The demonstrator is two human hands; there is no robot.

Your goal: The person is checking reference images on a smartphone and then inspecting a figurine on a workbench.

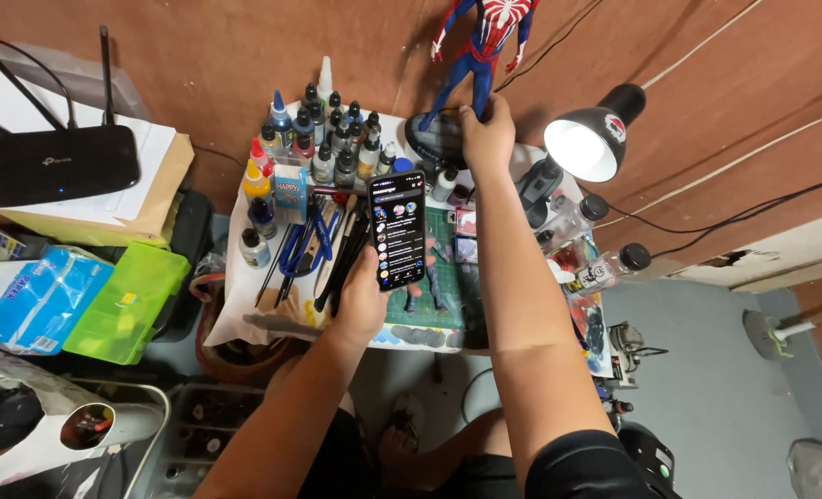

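A reddish-brown board wall point(245, 55) backs the small worktop point(245, 305), with thin cables point(707, 55) strung across it. A lit black desk lamp point(591, 139) shines downward — the only evident light. Below lies a grey-blue floor point(707, 388) — a pale baseboard point(780, 263) edges it.

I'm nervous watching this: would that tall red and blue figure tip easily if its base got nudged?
Probably. The figure stands tall and thin over a small dark base, so it looks top-heavy. The right hand grips that base, which likely steadies it. Its slim limbs may be fragile.
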